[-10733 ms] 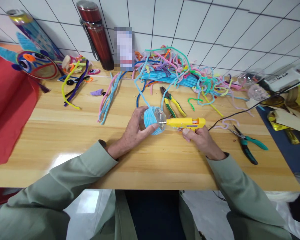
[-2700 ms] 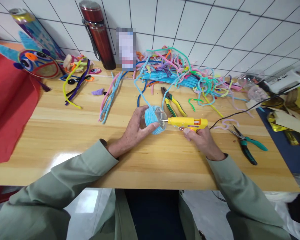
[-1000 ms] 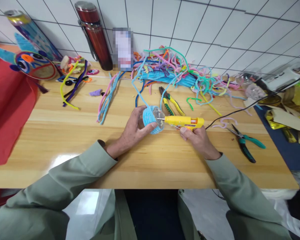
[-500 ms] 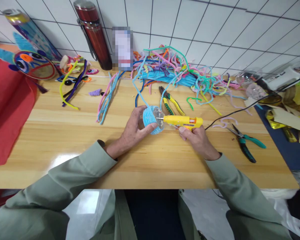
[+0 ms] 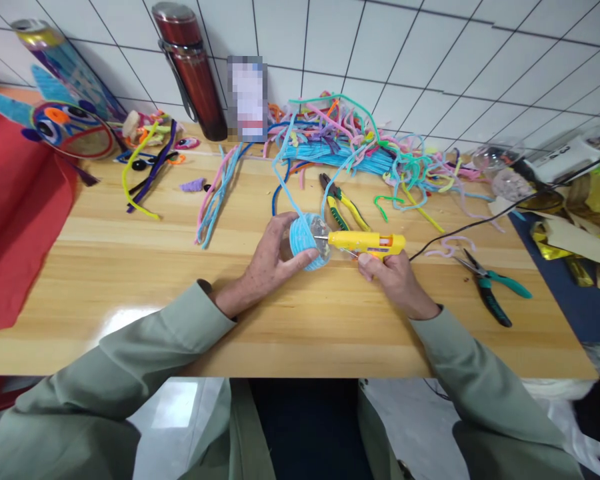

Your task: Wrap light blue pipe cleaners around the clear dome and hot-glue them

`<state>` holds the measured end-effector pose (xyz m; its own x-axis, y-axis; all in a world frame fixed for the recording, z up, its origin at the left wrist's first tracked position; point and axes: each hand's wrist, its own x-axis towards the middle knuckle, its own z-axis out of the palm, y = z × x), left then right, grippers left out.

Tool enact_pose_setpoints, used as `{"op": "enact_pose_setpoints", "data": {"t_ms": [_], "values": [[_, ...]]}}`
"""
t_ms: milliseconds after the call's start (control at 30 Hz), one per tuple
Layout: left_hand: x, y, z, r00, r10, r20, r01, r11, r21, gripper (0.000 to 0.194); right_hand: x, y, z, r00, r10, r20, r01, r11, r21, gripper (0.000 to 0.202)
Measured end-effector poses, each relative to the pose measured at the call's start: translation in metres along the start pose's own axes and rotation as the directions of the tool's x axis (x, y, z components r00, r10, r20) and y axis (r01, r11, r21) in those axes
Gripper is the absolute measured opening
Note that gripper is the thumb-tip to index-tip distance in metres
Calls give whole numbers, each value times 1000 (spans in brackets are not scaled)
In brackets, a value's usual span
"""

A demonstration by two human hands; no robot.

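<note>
My left hand (image 5: 280,255) is closed around a clear, rounded plastic piece (image 5: 323,251) wrapped in rows of light blue pipe cleaner (image 5: 300,239). Two loose pipe cleaner ends rise from it toward the back of the table. In my right hand (image 5: 387,272) is a yellow glue gun (image 5: 365,243), its metal nozzle pointing left at the edge of the wrapped rows. Whether the nozzle tip touches the pipe cleaner or the plastic, I cannot tell. My right fingers curl under the glue gun's body near the trigger.
Yellow-handled pliers (image 5: 345,203) lie behind my hands, green-handled pliers (image 5: 495,290) to the right. A heap of pipe cleaners (image 5: 340,153) lines the wall beside a phone (image 5: 248,100) and a red thermos (image 5: 193,73). A black cord (image 5: 485,219) runs right from the glue gun. Red felt (image 5: 20,220) lies left.
The wrapped plastic piece and my left hand have shifted slightly right. My right hand keeps the glue gun nearly in place, its nozzle still against or close to the wrapped edge.
</note>
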<state>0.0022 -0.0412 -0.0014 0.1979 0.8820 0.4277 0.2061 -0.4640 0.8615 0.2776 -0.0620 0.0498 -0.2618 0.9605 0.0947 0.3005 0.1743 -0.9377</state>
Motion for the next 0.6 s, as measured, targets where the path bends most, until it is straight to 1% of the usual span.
{"op": "enact_pose_setpoints", "data": {"t_ms": [200,333,400,600], "values": [[0,0,0,999,-32,-5,31,999,-21,70,0,2,-4,1000,3,-12,-3,999,42,41],[0,-1,0,999,-40,-1,40,999,-27,69,0,-2,-6,1000,20,21,-20,1000,22,38],[0,-1,1,999,-39,-2,39,999,-31,68,0,-3,-5,999,20,31,-21,1000,20,38],[0,-1,1,1000,-20,-4,20,999,-44,67,1,-2,0,1000,18,7,-18,1000,24,38]]}}
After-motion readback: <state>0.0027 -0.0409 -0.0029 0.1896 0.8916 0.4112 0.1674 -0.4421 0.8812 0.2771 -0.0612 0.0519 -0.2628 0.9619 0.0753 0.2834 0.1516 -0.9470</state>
